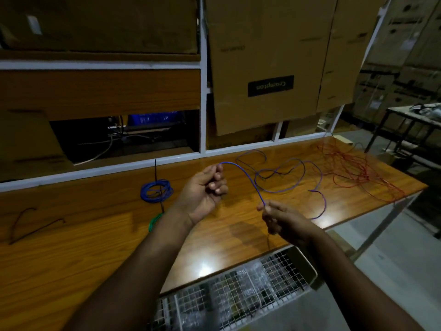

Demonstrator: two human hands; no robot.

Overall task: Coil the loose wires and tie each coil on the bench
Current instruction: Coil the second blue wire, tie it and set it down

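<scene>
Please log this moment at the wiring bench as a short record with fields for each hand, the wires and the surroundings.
left hand: left hand palm up, fingers curled round the end of the loose blue wire
right hand: right hand pinches the same wire further along
wire path: arcs between the hands, then sprawls in loops over the bench
finished: blue coil lying on a black tie
waiting: red wire tangle at the far right
partly hidden: green coil behind the left forearm
below bench: wire mesh basket

single head-worn view, wide-angle, looking forward and down over wooden bench [71, 247], close above both forearms, shelving [202, 91] with cartons straight ahead
</scene>
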